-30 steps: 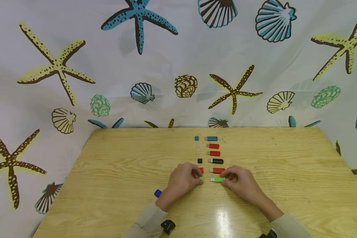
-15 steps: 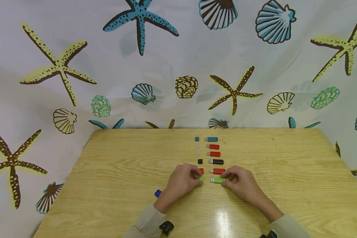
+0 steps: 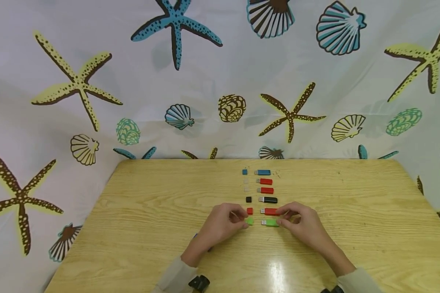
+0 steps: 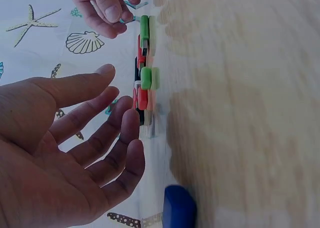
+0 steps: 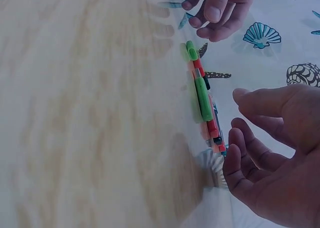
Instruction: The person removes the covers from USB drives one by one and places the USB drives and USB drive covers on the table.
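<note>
My left hand (image 3: 223, 223) is right beside a green USB stick cap (image 3: 249, 221), its thumb and fingers parted and relaxed. In the left wrist view that green cap (image 4: 146, 78) sits free of the fingertips. My right hand (image 3: 304, 223) hovers at the right end of a green USB stick (image 3: 270, 223), whose metal plug points left toward the cap. The right wrist view has a gap between the green stick (image 5: 203, 99) and the loosely bent fingers. Just behind lie a red cap (image 3: 249, 211) and a red USB stick (image 3: 269, 211).
Farther back, a black cap (image 3: 248, 199), two clear caps and a blue cap (image 3: 245, 171) line up left of a black stick (image 3: 268, 200), two red sticks and a blue stick (image 3: 262, 172). A blue piece (image 4: 179, 208) lies by my left forearm.
Both hands have let go and drawn slightly apart, the left from the green cap, the right from the green USB stick. Cap and stick stay in line on the table.
</note>
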